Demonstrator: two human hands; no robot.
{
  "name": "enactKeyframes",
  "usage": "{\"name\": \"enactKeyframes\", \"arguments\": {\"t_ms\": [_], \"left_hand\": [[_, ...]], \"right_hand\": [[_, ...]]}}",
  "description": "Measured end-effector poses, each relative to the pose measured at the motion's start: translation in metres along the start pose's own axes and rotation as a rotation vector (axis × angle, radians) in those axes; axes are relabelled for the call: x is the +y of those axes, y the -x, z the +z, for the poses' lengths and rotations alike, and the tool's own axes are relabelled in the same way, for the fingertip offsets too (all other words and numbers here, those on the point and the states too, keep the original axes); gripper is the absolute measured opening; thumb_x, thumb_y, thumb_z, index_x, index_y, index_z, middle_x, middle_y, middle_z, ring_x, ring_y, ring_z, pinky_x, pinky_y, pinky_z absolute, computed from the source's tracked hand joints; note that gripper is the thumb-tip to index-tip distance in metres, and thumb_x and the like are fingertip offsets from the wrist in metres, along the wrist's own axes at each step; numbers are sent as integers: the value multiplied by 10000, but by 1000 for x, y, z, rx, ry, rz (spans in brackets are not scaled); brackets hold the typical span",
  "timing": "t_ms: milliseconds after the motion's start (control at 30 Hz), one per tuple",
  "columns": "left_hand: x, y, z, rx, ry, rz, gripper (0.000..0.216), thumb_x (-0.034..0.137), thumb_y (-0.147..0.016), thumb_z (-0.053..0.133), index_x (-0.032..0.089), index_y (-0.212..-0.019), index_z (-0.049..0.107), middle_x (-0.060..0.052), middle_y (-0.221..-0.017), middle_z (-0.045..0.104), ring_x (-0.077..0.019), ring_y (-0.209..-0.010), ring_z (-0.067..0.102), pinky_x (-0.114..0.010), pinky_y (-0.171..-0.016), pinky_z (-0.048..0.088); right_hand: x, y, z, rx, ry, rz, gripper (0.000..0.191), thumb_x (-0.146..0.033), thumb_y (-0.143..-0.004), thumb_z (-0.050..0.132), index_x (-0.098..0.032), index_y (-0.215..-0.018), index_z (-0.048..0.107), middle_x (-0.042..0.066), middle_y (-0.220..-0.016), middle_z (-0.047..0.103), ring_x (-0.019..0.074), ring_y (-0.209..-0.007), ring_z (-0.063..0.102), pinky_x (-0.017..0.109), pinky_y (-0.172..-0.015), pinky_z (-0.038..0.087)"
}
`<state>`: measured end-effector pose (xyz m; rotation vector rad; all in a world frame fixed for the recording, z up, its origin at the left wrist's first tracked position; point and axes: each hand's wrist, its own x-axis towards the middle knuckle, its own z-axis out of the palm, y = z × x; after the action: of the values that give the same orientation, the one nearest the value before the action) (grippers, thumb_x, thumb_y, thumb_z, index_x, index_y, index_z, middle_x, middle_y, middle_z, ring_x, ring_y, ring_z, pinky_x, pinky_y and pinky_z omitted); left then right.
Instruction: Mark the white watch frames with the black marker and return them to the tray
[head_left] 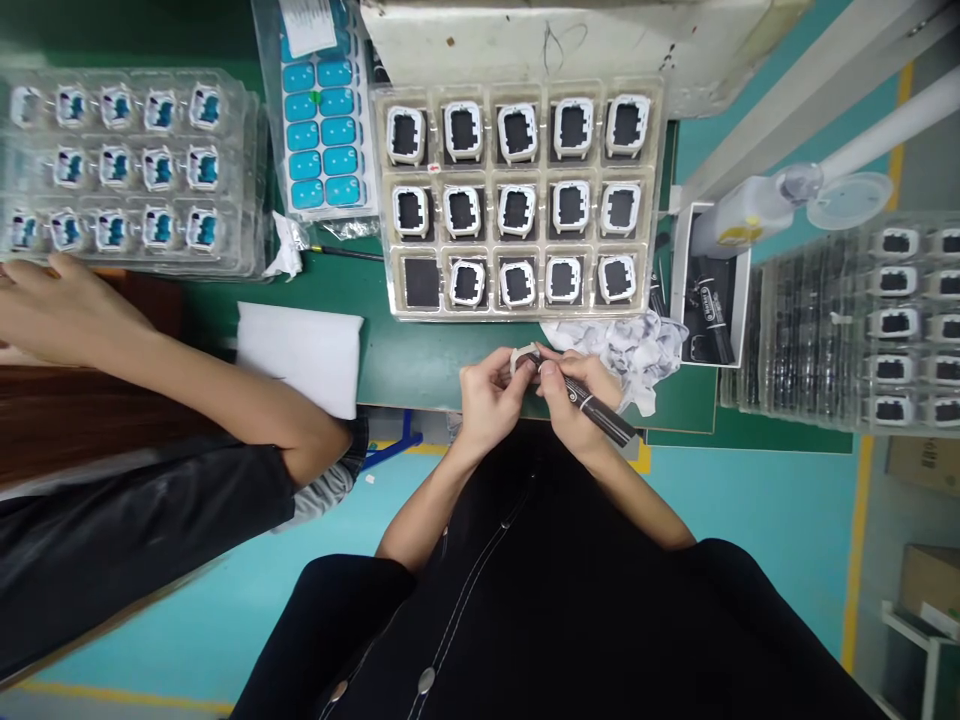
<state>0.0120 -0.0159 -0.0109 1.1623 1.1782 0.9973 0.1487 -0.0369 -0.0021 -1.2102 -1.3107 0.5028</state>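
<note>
We can read "Marker" on the black pen in the white box. On the held pen, the letters are too small for us.

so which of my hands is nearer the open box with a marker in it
Right: your right hand is below-left of the box in view; your left hand is farther left, beyond it.

Fourteen white frames sat in the middle tray, which had fifteen compartments: five in each of the upper two rows, four in the lowest. One more frame was in the left hand, and one marker in the right hand. At least ten blue pieces showed beneath one label. One bottle and one white box were there. Ten frames, some cropped, showed at far right.
</note>
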Motion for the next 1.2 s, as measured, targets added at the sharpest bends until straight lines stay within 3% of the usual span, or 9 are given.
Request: {"name": "enactKeyframes", "arguments": {"t_ms": [100, 200, 433, 633, 1067, 1200], "left_hand": [[0, 0, -1, 13, -52, 18, 406, 545, -1032, 761, 191, -845, 697, 29, -693, 562, -111, -625, 463, -243, -606, 378], [0, 2, -1, 31, -91, 35, 433, 564, -1021, 759, 198, -813, 660, 42, -664, 491, -110, -607, 384, -253, -582, 323], [2, 0, 0, 13, -44, 6, 373, 517, -1019, 763, 191, -849, 699, 28, -713, 578, -112, -637, 473, -245, -632, 413], [8, -5, 0, -14, 77, -47, 312, 455, -949, 840, 169, -873, 740, 3, -770, 678, -116, -680, 589, -227, -667, 484], [8, -7, 0, -15, 91, -41, 306, 417, -922, 849, 161, -827, 712, 17, -731, 674, -98, -650, 595, -203, -644, 495], [17, -10, -1, -25, 158, -104, 378, 470, -837, 939, 155, -803, 732, 2, -745, 706, -115, -680, 651, -208, -658, 547]], "right_hand": [[-1, -5, 1, -21, 111, -218, 139, -128, -1041, 721, -262, -1039, 682, -2, -861, 793, 240, -901, 860, 404, -835, 776], [0, -7, 2, -61, 184, -384, 176, -104, -1013, 724, -268, -1061, 683, -22, -808, 764, 216, -762, 817, 452, -912, 793], [5, 0, 3, 38, 146, -195, 104, -169, -1066, 693, -267, -1034, 682, 5, -849, 775, 263, -966, 866, 391, -771, 769], [4, 0, 3, 13, 101, -227, 134, -139, -1032, 718, -265, -1011, 673, -14, -798, 751, 241, -850, 849, 406, -778, 771], [5, 1, 3, 11, 139, -237, 150, -108, -1017, 740, -244, -1062, 695, 3, -870, 786, 251, -964, 865, 376, -817, 761], [2, 1, 2, 33, 100, -230, 148, -115, -1019, 732, -248, -1056, 679, 1, -864, 774, 251, -952, 864, 382, -816, 762]]}}
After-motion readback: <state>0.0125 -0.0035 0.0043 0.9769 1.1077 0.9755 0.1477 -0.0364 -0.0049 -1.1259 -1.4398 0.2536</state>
